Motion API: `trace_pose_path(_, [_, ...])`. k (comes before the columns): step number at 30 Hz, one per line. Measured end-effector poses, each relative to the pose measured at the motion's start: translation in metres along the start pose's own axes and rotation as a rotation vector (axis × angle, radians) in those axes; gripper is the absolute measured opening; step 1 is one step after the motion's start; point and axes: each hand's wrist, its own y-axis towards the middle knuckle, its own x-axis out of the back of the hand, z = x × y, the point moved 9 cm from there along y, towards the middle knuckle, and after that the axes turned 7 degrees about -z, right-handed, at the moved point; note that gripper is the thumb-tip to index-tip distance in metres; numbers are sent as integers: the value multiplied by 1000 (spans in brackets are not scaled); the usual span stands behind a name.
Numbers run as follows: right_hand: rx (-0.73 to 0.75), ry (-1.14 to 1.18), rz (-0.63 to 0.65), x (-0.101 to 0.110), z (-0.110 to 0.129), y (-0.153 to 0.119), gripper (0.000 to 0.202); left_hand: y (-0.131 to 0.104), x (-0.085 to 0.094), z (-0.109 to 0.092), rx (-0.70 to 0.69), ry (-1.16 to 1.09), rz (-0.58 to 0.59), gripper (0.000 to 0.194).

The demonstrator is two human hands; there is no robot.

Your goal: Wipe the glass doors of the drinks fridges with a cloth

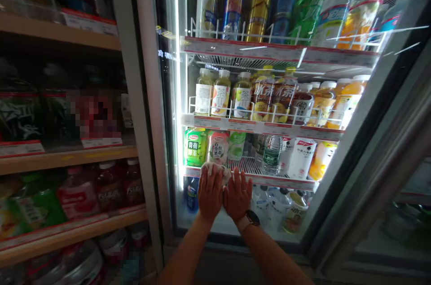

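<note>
My left hand (210, 195) lies flat against the glass door (218, 227) of a lit drinks fridge, holding a crumpled pale cloth (226, 174) to the pane under its fingers. Close beside it, my right hand (237, 196) rests on the glass with its fingers stretched out and apart; the thumbs nearly meet. On the right wrist is a dark-faced watch (252, 217). Part of the cloth is hidden by the left fingers. Behind the pane, level with the fingertips, stand a green drink bottle (195, 146) and a reddish tea bottle (217, 146).
Wire shelves inside the fridge carry cans (232, 13), tea bottles (241, 94) and water bottles (271, 154). To the left, beyond the metal door frame (148, 96), open wooden shelves (74, 159) hold more bottles. A dark door edge (363, 128) runs diagonally at right.
</note>
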Motion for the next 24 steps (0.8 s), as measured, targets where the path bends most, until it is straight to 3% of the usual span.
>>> trace_pose_path(3, [8, 0, 23, 0, 0, 1, 63, 10, 5, 6, -88, 52, 28, 54])
trace_pose_path(6, [14, -8, 42, 1, 1, 3, 64, 19, 18, 32, -86, 136, 42, 57])
trace_pose_path(11, [4, -6, 39, 1, 2, 3, 65, 22, 48, 94, 111, 194, 10, 60])
trace_pose_path(14, [-13, 5, 42, 0, 1, 2, 66, 17, 55, 110, 271, 171, -41, 59])
trace_pose_path(17, [-15, 11, 47, -1, 1, 1, 66, 7, 42, 89, 329, 133, -70, 59])
trace_pose_path(21, [-1, 5, 30, -3, 0, -1, 59, -6, 11, 25, 193, 37, -34, 58])
trace_pose_path(24, [22, -16, 0, -3, -1, -3, 49, -11, -2, -3, 109, -44, -14, 56])
